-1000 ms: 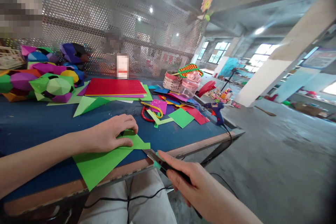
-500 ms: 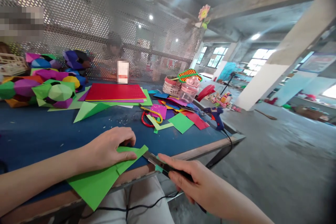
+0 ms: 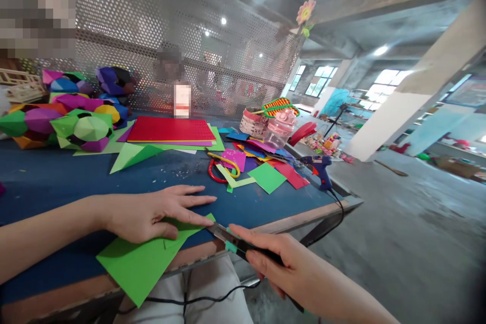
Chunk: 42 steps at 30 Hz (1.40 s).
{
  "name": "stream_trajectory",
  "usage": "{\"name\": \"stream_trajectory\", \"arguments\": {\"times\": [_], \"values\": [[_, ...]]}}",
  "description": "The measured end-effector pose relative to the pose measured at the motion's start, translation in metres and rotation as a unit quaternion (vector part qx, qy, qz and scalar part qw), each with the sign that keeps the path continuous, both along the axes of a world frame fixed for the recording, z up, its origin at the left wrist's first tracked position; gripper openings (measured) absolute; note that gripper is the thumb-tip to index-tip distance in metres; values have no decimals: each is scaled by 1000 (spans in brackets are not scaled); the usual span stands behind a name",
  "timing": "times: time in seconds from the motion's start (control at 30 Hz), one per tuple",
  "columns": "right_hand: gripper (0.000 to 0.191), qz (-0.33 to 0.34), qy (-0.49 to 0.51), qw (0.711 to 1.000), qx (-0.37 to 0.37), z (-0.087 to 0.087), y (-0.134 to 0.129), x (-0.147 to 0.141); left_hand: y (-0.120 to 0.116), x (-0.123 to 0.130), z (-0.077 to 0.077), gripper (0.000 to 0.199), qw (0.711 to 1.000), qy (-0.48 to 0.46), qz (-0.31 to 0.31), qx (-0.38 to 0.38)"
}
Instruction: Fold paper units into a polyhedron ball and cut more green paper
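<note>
A green sheet of paper [image 3: 140, 268] lies at the front edge of the blue table, one corner hanging over it. My left hand [image 3: 155, 212] rests on the sheet with its fingers spread, the index fingertip close to the far tip of the paper. In my right hand [image 3: 277, 263] is a black utility knife [image 3: 237, 244], its fingers wrapped round the handle. The blade points left and meets the paper's tip beside my left index finger. A bit of teal shows on the knife near the blade.
Scissors [image 3: 216, 174] with red and yellow handles lie beyond my hands among paper scraps [image 3: 268, 177]. A blue glue gun [image 3: 321, 169] sits at the right edge. Red sheets [image 3: 170, 129] and paper balls [image 3: 81, 131] are at the back left. A clear bottle [image 3: 280, 129] stands behind the scraps.
My left hand has gone from curled fingers to spread ones, and its index finger now reaches the paper's tip. The knife stays at nearly the same place. The view has shifted slightly.
</note>
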State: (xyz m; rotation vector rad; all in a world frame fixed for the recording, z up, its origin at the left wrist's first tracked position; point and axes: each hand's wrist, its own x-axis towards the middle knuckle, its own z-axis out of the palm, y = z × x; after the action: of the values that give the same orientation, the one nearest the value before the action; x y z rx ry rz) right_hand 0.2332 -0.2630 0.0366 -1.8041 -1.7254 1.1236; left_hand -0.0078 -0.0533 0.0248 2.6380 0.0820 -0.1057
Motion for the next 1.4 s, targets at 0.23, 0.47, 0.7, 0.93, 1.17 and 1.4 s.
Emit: {"name": "stream_trajectory", "arguments": {"times": [0.23,0.47,0.7,0.93,1.17,1.4], "values": [[51,-5,47,998,-46,-3,0,1,2,-1,-5,69,1000,-10,-1,26],[51,-16,1,1000,-25,-1,-3,-3,3,4,-1,68,998,41,-14,49],[51,-7,-20,1000,-3,-5,-10,-6,1,4,0,66,996,65,-11,67],[50,-14,-1,1000,12,-11,-8,-13,1,3,0,62,995,73,-13,70],[48,-7,3,999,51,-16,-7,-18,5,5,-4,60,995,68,-18,65],[47,7,-2,998,60,-12,-9,-24,6,3,-6,57,996,58,-26,63]]}}
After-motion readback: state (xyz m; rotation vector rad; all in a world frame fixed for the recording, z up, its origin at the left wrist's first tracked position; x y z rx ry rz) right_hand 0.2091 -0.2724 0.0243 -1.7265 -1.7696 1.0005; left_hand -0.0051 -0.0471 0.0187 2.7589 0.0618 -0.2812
